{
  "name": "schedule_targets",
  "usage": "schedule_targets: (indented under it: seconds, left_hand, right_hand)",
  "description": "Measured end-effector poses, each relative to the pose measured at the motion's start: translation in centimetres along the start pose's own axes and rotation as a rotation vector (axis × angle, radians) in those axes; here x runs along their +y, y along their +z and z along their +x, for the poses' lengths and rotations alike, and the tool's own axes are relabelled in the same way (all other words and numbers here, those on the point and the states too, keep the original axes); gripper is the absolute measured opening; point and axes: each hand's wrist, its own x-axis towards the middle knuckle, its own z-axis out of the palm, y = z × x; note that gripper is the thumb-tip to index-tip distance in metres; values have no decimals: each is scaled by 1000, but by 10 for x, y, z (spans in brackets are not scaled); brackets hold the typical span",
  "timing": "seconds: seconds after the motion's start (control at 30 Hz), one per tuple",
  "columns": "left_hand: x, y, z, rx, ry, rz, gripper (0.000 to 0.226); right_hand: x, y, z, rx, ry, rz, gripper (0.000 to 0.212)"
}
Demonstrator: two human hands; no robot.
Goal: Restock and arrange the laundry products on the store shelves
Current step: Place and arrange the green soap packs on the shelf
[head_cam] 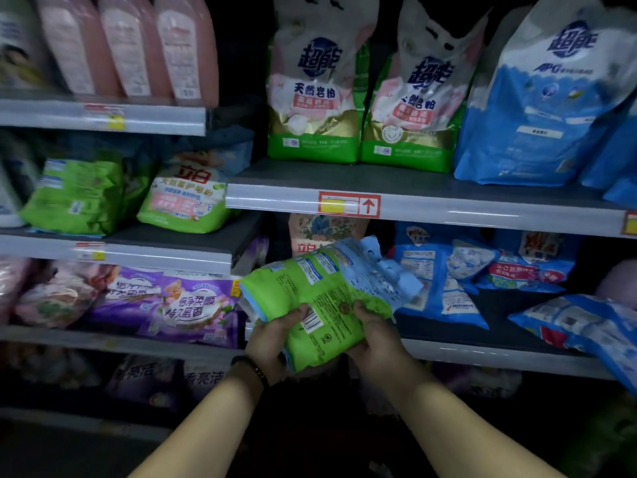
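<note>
Before the front edge of the shelf (482, 355), our left hand (272, 336) and right hand (377, 334) grip a green detergent bag (320, 291), its print blurred.

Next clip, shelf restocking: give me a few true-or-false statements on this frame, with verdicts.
1. The left hand and the right hand both grip the green bag. True.
2. The green bag lies flat on a shelf. False: it is held up in the hands.
3. The red price tag shows an arrow pointing down. False: it points up.
4. Pink bottles stand on the upper left shelf. True.
</note>
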Motion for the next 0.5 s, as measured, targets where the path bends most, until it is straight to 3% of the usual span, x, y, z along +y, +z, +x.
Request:
schedule_targets:
  seconds: [0.13,0.27,0.33,0.4,0.5]
  left_hand:
    - [39,-45,-36,54,70,-68,69]
    - [70,-77,-75,352,209,17,47]
    - [79,-87,-90,537,251,70,39]
    - [90,-97,-102,619,246,137,56]
    - [103,-110,-113,620,218,269,111]
  right_hand:
    - [15,42,-20,-146,-26,-79,39]
    - [41,93,-46,-147,-68,-97,20]
    - [58,115,-58,-148,-78,-147,31]
    - [75,130,-53,-166,-107,-205,47]
    - [86,142,-61,-159,-151,-205,35]
